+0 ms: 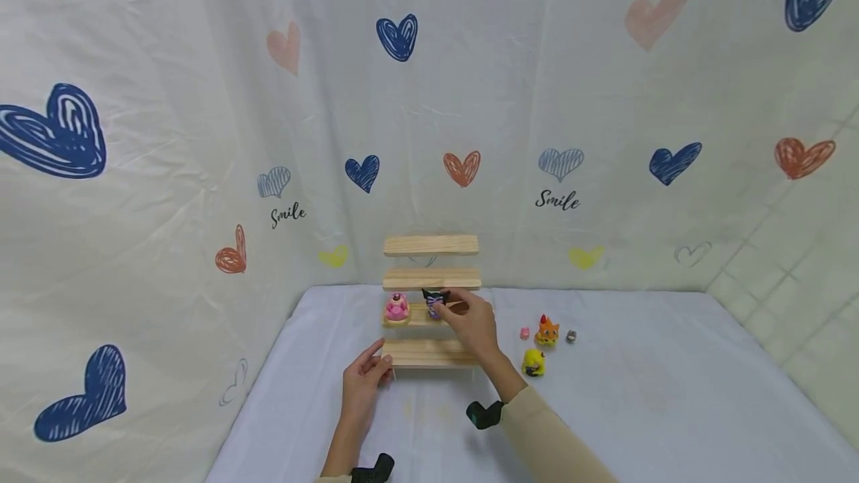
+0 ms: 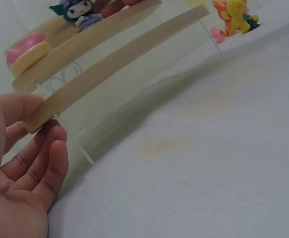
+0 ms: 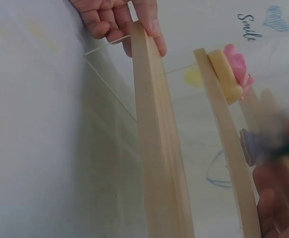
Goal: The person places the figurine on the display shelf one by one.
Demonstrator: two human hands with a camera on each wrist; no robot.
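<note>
A tiered wooden stand (image 1: 429, 352) with clear supports stands at the back of the white table. My left hand (image 1: 365, 377) grips the left end of its lowest shelf, thumb above and fingers below, as the left wrist view shows. With my right hand (image 1: 473, 321) I pinch a small purple figurine with a black pointed hood (image 1: 435, 302) at the second shelf from the bottom. In the right wrist view that figurine (image 3: 253, 146) is blurred, its base close against the shelf. A pink figurine on a tan base (image 1: 397, 309) sits at the same shelf's left end.
Right of the stand are an orange figurine (image 1: 546, 330), a yellow figurine (image 1: 534, 362), a tiny pink figurine (image 1: 525, 333) and a tiny grey one (image 1: 571, 336). A white curtain (image 1: 496, 95) printed with hearts hangs behind the table.
</note>
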